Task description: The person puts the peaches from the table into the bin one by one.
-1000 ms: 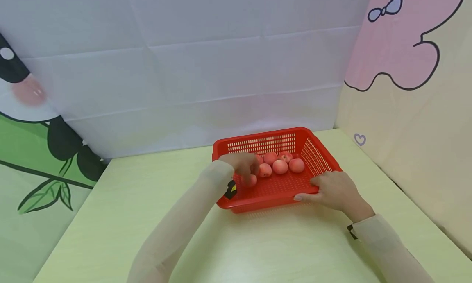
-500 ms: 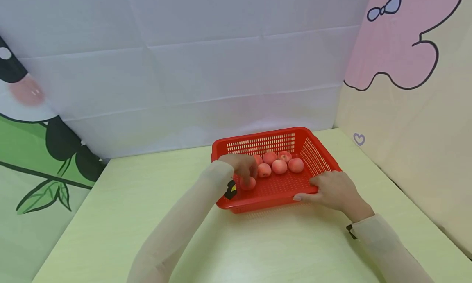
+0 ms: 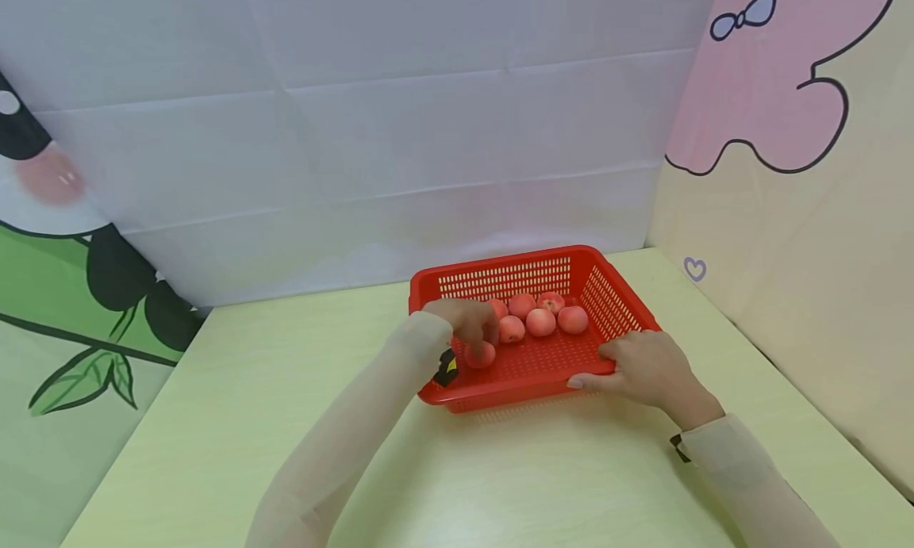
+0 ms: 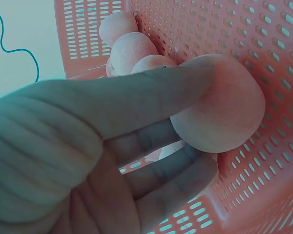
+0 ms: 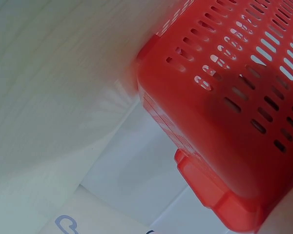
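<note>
In the head view, a red plastic basket (image 3: 510, 391) with slotted sides sits on the table. My left hand (image 3: 466, 319) reaches over its left side and pinches a pinkish-red peach (image 3: 480, 357) at the basket's front left. The left wrist view has the thumb (image 4: 136, 100) across this peach (image 4: 229, 109), with fingers curled below it. My right hand (image 3: 653, 372) grips the basket's front right corner, thumb along the front rim. The right wrist view shows the basket's slotted underside (image 5: 205, 92), with only a blurred bit of the hand (image 5: 289, 214).
Several more peaches (image 3: 541, 322) lie grouped toward the back of the basket; my left hand may hide others. The pale table (image 3: 500, 477) extends in front and to the left. A white cloth wall (image 3: 400, 136) stands behind, and a cream wall (image 3: 800, 294) at the right.
The peach at my left fingers has shifted slightly toward the basket's front and shows more below them. My right hand and the basket stay put.
</note>
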Available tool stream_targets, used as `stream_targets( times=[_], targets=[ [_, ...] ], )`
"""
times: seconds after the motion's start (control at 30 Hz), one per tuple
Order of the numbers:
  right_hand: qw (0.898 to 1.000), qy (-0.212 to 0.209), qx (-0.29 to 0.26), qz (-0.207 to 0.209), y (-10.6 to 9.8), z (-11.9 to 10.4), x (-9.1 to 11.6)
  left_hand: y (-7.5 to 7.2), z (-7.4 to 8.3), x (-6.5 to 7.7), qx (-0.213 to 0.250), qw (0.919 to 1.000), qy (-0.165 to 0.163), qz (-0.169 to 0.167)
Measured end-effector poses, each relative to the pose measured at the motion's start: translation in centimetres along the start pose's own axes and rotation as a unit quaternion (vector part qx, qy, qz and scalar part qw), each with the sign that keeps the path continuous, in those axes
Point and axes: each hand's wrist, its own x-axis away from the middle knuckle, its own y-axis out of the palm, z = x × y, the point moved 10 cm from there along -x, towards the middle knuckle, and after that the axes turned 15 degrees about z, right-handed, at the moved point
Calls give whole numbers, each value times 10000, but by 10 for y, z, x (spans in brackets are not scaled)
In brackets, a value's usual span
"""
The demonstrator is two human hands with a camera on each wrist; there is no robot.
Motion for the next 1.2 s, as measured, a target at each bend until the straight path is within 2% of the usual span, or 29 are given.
stream_targets(
  times=[0.33, 0.5, 0.63, 0.77, 0.93, 1.07, 1.2],
  targets=[
    [10000, 3, 26, -55, 0, -1, -1, -2, 5, 2, -287, 9991, 286, -136],
    [9999, 48, -15, -95, -1, 0, -1, -8, 14, 4, -411, 9966, 681, -192],
    [9999, 66, 5, -121, -1, 0, -1, -18, 19, 7, -436, 9943, 967, -83],
    [9999, 68, 9, -122, 0, 0, -1, -41, 22, 12, -621, 9895, 1250, 380],
    [9999, 73, -18, -135, 0, 0, 0, -86, 23, 28, -639, 9771, 1660, 1164],
    [9999, 68, -23, -104, 0, 0, 0, -121, 11, 52, -495, 9668, 1671, 1871],
    [9999, 66, -51, -105, 0, 0, 0, -147, -13, 81, -520, 9538, 1402, 2604]
  ],
)
